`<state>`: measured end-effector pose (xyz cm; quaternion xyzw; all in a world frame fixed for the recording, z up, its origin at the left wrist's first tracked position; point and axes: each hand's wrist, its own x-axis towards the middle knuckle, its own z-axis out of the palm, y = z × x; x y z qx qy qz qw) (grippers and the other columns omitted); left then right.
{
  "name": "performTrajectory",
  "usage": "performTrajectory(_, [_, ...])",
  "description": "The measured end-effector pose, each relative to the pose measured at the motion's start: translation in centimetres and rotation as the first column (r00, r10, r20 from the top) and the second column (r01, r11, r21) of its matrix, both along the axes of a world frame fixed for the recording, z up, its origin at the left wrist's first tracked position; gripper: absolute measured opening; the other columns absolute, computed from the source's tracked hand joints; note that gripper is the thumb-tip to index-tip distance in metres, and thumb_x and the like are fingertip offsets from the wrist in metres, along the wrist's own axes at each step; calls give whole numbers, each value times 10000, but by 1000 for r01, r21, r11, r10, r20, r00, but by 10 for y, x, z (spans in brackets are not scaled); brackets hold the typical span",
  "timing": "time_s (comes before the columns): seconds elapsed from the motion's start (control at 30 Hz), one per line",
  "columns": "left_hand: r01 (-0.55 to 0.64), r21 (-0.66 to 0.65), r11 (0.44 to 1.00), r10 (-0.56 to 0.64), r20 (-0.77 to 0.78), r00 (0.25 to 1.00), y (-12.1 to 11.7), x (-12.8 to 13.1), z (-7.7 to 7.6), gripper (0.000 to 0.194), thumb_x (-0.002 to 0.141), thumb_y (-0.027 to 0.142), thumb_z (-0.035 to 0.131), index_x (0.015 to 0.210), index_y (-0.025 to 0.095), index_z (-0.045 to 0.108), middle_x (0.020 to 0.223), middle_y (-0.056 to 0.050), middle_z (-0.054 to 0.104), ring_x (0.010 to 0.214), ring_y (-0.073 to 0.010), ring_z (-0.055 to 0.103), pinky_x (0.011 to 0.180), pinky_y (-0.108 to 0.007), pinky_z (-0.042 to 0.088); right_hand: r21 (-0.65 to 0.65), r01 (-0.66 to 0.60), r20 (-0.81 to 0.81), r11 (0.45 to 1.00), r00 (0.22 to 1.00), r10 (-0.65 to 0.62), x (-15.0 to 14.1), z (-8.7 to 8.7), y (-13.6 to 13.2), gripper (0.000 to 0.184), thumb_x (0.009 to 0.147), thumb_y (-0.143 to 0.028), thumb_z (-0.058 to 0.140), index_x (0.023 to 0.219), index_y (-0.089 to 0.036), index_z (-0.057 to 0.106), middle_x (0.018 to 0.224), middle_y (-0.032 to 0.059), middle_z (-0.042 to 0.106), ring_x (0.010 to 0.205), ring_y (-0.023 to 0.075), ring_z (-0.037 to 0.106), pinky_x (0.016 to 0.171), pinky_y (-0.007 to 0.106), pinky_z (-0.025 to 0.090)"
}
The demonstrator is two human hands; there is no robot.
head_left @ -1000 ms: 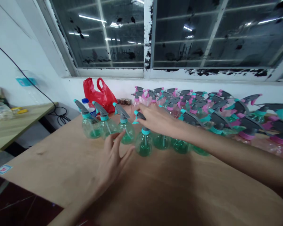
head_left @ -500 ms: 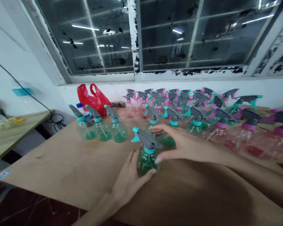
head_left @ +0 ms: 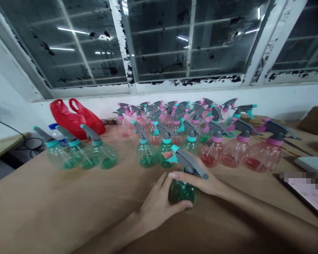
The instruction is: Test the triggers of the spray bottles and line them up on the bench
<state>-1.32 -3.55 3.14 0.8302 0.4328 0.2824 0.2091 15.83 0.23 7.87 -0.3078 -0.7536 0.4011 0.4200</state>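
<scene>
A green spray bottle (head_left: pixel 180 190) with a grey trigger head and teal nozzle stands on the brown table (head_left: pixel 69 204), near its front. My left hand (head_left: pixel 159 208) wraps round the bottle's round body from the left. My right hand (head_left: pixel 201 178) grips the neck just under the grey trigger head. Both hands are closed on this one bottle. It stands apart from the other bottles, nearer to me.
Several green and pink spray bottles (head_left: pixel 190 127) crowd the back of the table under the window. Three green ones (head_left: pixel 79 151) stand in a row at the left. A red plastic bag (head_left: pixel 74 118) lies behind them. A dark tablet (head_left: pixel 307 190) lies at the right.
The green bottle has been drawn from the row towards me. My left hand, open a second ago, has closed on its body. My right hand moved from the trigger head down to the neck.
</scene>
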Motion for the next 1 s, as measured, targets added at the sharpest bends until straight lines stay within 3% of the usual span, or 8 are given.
performTrajectory(0.23, [63, 36, 997, -66, 70, 995, 16, 21, -7, 795, 788, 557, 663, 1419, 220, 315, 1349, -134, 468, 1252, -330, 434, 1023, -511, 377, 14, 22, 3, 1000, 1000, -22, 19, 3, 6, 396, 794, -415, 635, 1160, -268, 596, 1010, 23, 649, 774, 174, 604, 754, 347, 491])
performTrajectory(0.33, [103, 26, 994, -103, -8, 995, 20, 15, -13, 856, 790, 595, 641, 1455, 241, 234, 1380, -132, 441, 1275, -339, 403, 1028, -529, 355, 18, 45, 52, 999, 998, -45, 23, 4, 7, 381, 813, -410, 610, 1166, -266, 589, 979, 19, 652, 764, 170, 607, 786, 351, 487])
performTrajectory(0.47, [128, 40, 991, -119, -169, 978, 27, -8, -21, 827, 838, 592, 578, 1468, 225, 189, 1426, -145, 388, 1288, -328, 383, 1034, -532, 326, 64, 127, 119, 990, 984, -134, 31, 2, 9, 324, 824, -429, 582, 1110, -281, 613, 768, -8, 648, 665, 175, 603, 687, 352, 499])
performTrajectory(0.53, [115, 54, 992, -98, -253, 962, 31, -19, -23, 764, 847, 556, 583, 1449, 216, 257, 1405, -135, 421, 1277, -320, 398, 1045, -530, 304, 102, 155, 122, 983, 978, -167, 35, 1, 11, 277, 822, -409, 587, 1069, -288, 626, 834, -2, 668, 683, 177, 614, 690, 355, 506])
performTrajectory(0.63, [119, 80, 990, -86, -330, 940, 34, -27, -23, 686, 852, 499, 595, 1420, 213, 338, 1405, -121, 434, 1284, -306, 395, 1057, -505, 290, 121, 162, 85, 979, 981, -173, 40, 2, 13, 219, 834, -364, 586, 1038, -299, 629, 1001, 11, 678, 860, 209, 638, 799, 384, 503])
performTrajectory(0.77, [171, 82, 982, -125, -395, 910, 34, -25, -22, 655, 846, 492, 600, 1399, 210, 392, 1438, -112, 402, 1319, -306, 349, 1061, -485, 294, 60, 152, 104, 987, 982, -157, 43, 3, 14, 206, 846, -346, 577, 1047, -322, 616, 1027, 15, 677, 963, 236, 629, 886, 428, 478])
performTrajectory(1.0, [188, 122, 975, -123, -412, 903, 33, -25, -24, 624, 865, 493, 578, 1387, 191, 413, 1442, -103, 399, 1322, -306, 347, 1061, -487, 300, 26, 123, 99, 992, 987, -124, 44, 1, 14, 188, 852, -316, 575, 1039, -326, 580, 1074, -5, 657, 1051, 206, 606, 947, 380, 468])
